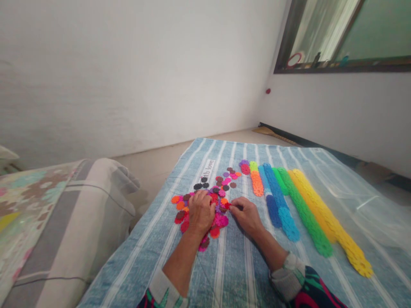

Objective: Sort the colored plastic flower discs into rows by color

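Observation:
A loose pile of small flower-shaped discs (221, 220) in red, pink, orange, purple, brown and black lies on the striped cloth. My left hand (201, 211) rests over the pile's left side. Its fingers are bent and pressed together among the pieces; what they hold, if anything, is hidden. At the pile's right edge, my right hand (246, 214) pinches a red flower-shaped disc (227, 205) between thumb and fingertips. Right of it, overlapping discs form colour-sorted rows: orange (257, 184), blue (278, 192), green (303, 214) and yellow (330, 218).
The blue-and-white striped cloth (154, 239) covers the work surface. A clear plastic sheet or bag (369, 205) lies at the right. On the left stands a surface draped in grey checked fabric (105, 201). A white wall (144, 77) rises behind, with a window (346, 38) at upper right.

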Action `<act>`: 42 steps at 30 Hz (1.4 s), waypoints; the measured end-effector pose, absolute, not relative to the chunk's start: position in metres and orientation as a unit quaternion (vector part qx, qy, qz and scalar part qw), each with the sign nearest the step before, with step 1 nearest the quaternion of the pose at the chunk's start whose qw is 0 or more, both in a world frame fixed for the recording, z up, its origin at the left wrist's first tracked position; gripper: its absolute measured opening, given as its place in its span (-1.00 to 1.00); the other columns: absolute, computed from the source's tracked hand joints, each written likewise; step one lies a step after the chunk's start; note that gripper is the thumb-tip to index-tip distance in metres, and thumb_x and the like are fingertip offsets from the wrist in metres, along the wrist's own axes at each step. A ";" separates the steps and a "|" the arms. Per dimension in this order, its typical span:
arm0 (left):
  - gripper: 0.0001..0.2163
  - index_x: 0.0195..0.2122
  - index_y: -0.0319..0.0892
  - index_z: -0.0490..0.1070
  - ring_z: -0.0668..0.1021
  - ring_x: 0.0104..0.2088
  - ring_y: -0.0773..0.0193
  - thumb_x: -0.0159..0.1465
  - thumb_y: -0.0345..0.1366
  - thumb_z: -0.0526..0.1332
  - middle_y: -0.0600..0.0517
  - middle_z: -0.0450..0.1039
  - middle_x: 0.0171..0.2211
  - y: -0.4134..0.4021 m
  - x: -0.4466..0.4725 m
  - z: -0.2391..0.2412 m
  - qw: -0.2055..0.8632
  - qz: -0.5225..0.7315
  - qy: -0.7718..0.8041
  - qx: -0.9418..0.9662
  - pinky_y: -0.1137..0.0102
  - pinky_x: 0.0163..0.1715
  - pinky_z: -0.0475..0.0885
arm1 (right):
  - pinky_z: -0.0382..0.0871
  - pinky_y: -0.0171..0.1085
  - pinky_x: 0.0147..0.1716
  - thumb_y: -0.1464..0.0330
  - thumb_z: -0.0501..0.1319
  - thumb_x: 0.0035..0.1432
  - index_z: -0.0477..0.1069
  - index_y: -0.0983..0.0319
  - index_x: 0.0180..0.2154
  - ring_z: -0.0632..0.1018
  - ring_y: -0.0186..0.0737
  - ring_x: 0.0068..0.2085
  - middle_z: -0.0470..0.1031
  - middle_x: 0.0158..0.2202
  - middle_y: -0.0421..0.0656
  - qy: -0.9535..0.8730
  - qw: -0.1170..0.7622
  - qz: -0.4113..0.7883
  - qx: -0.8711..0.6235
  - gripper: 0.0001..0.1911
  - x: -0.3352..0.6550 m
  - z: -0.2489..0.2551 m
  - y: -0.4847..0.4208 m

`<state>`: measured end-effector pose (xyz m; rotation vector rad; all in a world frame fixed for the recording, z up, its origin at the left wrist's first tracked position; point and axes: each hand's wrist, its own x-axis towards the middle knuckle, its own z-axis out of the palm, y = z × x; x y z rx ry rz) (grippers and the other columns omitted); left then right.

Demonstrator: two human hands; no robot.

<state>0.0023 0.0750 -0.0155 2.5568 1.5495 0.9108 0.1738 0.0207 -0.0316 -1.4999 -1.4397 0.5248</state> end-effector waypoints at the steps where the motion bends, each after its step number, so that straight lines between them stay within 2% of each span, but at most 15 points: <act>1: -0.94 -0.42 -0.17 0.46 0.44 0.08 -0.08 0.15 -0.42 0.20 -0.18 0.50 -0.03 0.075 0.002 -0.016 0.014 0.297 0.491 0.819 0.00 0.07 0.31 | 0.28 -0.28 -0.30 0.38 0.22 0.04 0.47 0.21 -0.49 0.46 -0.23 -0.36 0.48 -0.44 -0.19 -0.589 0.479 0.214 -0.615 -0.90 0.174 -0.032 0.021; 4: -0.91 -0.46 -0.15 0.42 0.45 0.06 -0.06 0.13 -0.45 0.19 -0.15 0.52 -0.07 0.075 0.003 -0.018 0.022 0.309 0.478 0.822 0.01 0.05 0.32 | 0.29 -0.28 -0.29 0.39 0.22 0.04 0.47 0.21 -0.50 0.47 -0.24 -0.36 0.49 -0.44 -0.18 -0.590 0.480 0.209 -0.614 -0.89 0.173 -0.032 0.021; 9: -0.96 -0.38 -0.15 0.43 0.44 0.07 -0.06 0.14 -0.40 0.20 -0.17 0.50 -0.06 0.074 0.004 -0.018 0.010 0.310 0.492 0.814 0.01 0.05 0.33 | 0.30 -0.29 -0.28 0.39 0.21 0.06 0.48 0.21 -0.48 0.48 -0.23 -0.34 0.49 -0.43 -0.18 -0.597 0.483 0.209 -0.606 -0.89 0.172 -0.031 0.019; 16: -0.94 -0.44 -0.13 0.40 0.42 0.08 -0.07 0.18 -0.36 0.20 -0.15 0.50 -0.05 0.072 0.005 -0.017 0.013 0.299 0.485 0.822 -0.02 0.06 0.28 | 0.29 -0.28 -0.30 0.41 0.20 0.09 0.46 0.21 -0.48 0.46 -0.24 -0.36 0.48 -0.43 -0.18 -0.607 0.468 0.195 -0.612 -0.87 0.168 -0.026 0.020; 22: -0.88 -0.51 -0.11 0.33 0.45 0.06 -0.02 0.11 -0.44 0.20 -0.10 0.52 -0.13 0.074 0.005 -0.020 0.048 0.335 0.476 0.812 0.00 0.07 0.29 | 0.29 -0.28 -0.23 0.48 0.18 0.09 0.45 0.20 -0.49 0.46 -0.25 -0.31 0.49 -0.41 -0.19 -0.642 0.459 0.171 -0.590 -0.84 0.164 -0.021 0.026; 35: -0.84 -0.53 -0.13 0.31 0.46 0.10 0.09 0.20 -0.41 0.12 -0.11 0.54 -0.06 0.075 0.005 -0.010 0.184 0.418 0.402 0.794 0.07 0.17 0.31 | 0.30 -0.29 -0.22 0.48 0.18 0.13 0.53 0.20 -0.45 0.48 -0.26 -0.32 0.51 -0.42 -0.20 -0.653 0.435 0.187 -0.592 -0.82 0.166 -0.016 0.036; 42: -0.83 -0.51 -0.13 0.34 0.46 0.11 0.13 0.23 -0.38 0.09 -0.09 0.54 -0.06 0.072 0.006 -0.003 0.200 0.411 0.371 0.808 0.12 0.16 0.33 | 0.33 -0.29 -0.22 0.47 0.19 0.10 0.54 0.18 -0.43 0.49 -0.27 -0.32 0.53 -0.40 -0.20 -0.654 0.471 0.207 -0.554 -0.83 0.167 -0.017 0.038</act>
